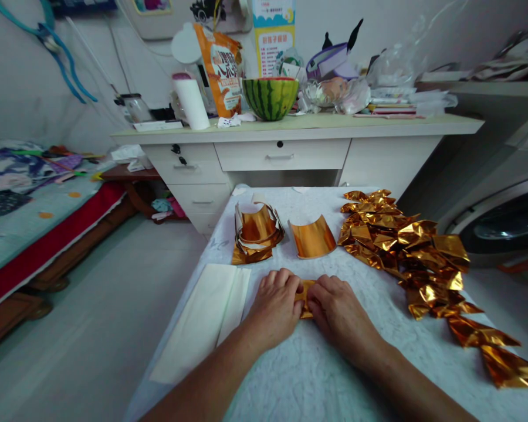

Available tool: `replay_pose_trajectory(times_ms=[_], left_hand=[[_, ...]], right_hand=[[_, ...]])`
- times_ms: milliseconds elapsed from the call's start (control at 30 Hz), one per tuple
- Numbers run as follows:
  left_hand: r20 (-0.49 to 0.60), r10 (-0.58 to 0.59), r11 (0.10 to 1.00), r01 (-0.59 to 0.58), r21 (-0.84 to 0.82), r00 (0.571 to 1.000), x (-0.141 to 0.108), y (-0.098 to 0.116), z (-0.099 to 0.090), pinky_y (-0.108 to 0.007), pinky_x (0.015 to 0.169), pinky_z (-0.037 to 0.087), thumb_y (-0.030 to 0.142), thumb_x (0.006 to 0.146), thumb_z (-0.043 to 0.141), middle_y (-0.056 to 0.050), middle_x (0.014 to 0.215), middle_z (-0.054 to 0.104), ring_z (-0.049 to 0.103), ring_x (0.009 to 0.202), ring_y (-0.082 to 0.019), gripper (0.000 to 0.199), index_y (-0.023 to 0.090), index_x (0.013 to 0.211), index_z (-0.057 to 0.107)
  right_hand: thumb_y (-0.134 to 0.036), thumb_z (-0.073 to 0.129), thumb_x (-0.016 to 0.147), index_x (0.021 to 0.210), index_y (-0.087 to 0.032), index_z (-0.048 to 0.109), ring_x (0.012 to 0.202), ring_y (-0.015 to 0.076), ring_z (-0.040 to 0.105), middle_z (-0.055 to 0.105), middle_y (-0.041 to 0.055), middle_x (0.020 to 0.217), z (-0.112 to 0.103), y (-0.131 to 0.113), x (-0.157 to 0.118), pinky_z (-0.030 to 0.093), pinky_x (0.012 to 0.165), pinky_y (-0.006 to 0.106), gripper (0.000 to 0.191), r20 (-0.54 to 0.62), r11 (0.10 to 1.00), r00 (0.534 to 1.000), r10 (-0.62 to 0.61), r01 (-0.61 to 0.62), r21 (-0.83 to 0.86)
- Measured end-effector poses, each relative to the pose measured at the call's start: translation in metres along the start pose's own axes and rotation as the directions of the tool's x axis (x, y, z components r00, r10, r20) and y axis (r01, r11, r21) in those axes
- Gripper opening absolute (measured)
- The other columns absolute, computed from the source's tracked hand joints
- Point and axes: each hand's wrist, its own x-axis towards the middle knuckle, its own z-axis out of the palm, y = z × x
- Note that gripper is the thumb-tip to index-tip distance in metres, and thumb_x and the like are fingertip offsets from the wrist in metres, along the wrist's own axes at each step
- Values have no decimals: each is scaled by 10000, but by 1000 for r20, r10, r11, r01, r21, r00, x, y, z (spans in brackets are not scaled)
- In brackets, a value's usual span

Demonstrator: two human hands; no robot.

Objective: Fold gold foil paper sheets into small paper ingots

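Between my two hands a small piece of gold foil paper (pixel 307 298) lies on the cloth-covered table. My left hand (pixel 278 302) grips its left side, fingers curled and thumb against it. At its right side my right hand (pixel 339 308) is closed on the same piece; the fingers hide most of the paper. Just beyond my hands rests a single curved sheet of gold foil paper (pixel 313 237). Left of that sheet is a stack of curled gold sheets (pixel 257 228). Folded gold foil pieces (pixel 396 240) form a long heap on the right.
Folded white paper (pixel 200 319) lies by my left forearm. Behind the table stands a white desk (pixel 286 153) bearing a cut watermelon (pixel 270 98), an orange snack bag (pixel 222 70) and a paper roll (pixel 192 104). A bed (pixel 39 223) is at left, a washing machine (pixel 501 193) at right.
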Motion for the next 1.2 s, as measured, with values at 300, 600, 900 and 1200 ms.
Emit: replay_pose_trajectory(times_ms=[300,600,900,1200], left_hand=[[140,67,995,-57,-77,988,-2,-9,-18,-416,994,338,196,815,545,-36,1148,504,432,1087,-242,284,245,1092,506],[264,104,983,-59,-173,959,1,-16,-31,-398,1028,336,200,778,577,-42,1206,479,410,1146,-244,406,253,1171,488],[269,113,978,-59,-201,956,2,-20,-31,-389,1021,335,212,772,608,-25,1194,482,417,1139,-236,393,273,1142,491],[284,104,977,-45,-207,953,2,-20,-33,-387,1034,325,183,751,606,-23,1216,473,408,1165,-233,423,273,1146,486]], right_hand=[[-130,514,862,883,-187,607,851,228,502,579,70,910,8,-2,0,370,763,346,110,-26,997,997,73,-74,-31],[-445,624,840,957,-188,586,880,275,488,561,79,928,13,-11,-4,368,778,401,285,-82,988,992,98,-107,-112],[-526,661,790,925,-207,561,872,276,487,546,72,927,9,-4,-6,355,749,393,360,-88,983,989,119,-130,-130],[-499,743,708,1107,-234,526,950,305,515,563,91,1071,-5,33,-14,372,775,417,525,-60,978,989,133,-141,-157]])
